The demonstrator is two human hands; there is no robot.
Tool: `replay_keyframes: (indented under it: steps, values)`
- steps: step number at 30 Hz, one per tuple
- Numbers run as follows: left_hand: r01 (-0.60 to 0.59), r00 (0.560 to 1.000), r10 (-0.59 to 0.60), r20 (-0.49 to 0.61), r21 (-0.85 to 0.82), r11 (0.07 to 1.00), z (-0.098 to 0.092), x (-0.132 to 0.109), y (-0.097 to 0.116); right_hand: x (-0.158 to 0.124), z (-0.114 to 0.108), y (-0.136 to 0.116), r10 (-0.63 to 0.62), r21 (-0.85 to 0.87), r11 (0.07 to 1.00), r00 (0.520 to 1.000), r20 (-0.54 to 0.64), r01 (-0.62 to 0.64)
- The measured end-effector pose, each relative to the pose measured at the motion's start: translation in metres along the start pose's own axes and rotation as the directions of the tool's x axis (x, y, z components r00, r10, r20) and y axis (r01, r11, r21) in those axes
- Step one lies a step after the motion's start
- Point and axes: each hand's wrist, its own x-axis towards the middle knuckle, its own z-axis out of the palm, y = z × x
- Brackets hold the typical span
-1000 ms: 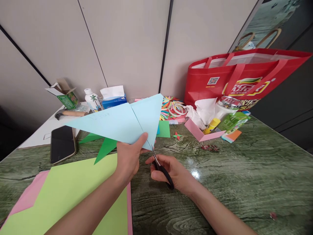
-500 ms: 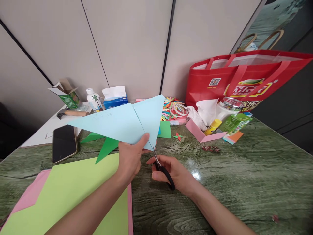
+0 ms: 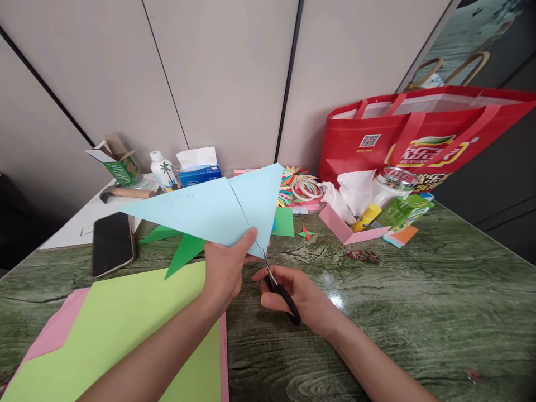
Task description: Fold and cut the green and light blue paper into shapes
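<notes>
My left hand (image 3: 226, 265) pinches the lower edge of a folded light blue paper (image 3: 196, 212), thumb on top and fingers underneath. The paper is held up above the table, with a slanting line running across it down to its lower right corner. My right hand (image 3: 297, 293) grips black-handled scissors (image 3: 287, 301), whose blade tips meet the paper's lower corner just right of my left thumb. Under the paper, green paper pieces (image 3: 184, 254) stick out. Large yellow-green sheets (image 3: 146, 324) lie beneath my left forearm, with pink paper (image 3: 58, 326) under them.
A phone (image 3: 113, 244), a hammer (image 3: 129, 192), a bottle (image 3: 164, 170) and a tissue pack (image 3: 199, 175) stand or lie at the left and back. At the right are a pink paper box (image 3: 349, 231), a glue stick (image 3: 366, 218), a jar (image 3: 391, 187) and a red bag (image 3: 355, 142).
The whole view has shifted very slightly. Both hands, the scissors and the blue paper keep nearly the same places relative to each other.
</notes>
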Motion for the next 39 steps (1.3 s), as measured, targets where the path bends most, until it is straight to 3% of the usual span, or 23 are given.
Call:
replay_keyframes:
  steps: [39]
  values:
    - [-0.001, 1.0, 0.001, 0.001, 0.015, 1.0, 0.0027, -0.002, 0.0023, -0.0001, 0.002, -0.0042, 0.044, -0.003, 0.999, 0.999, -0.011, -0.044]
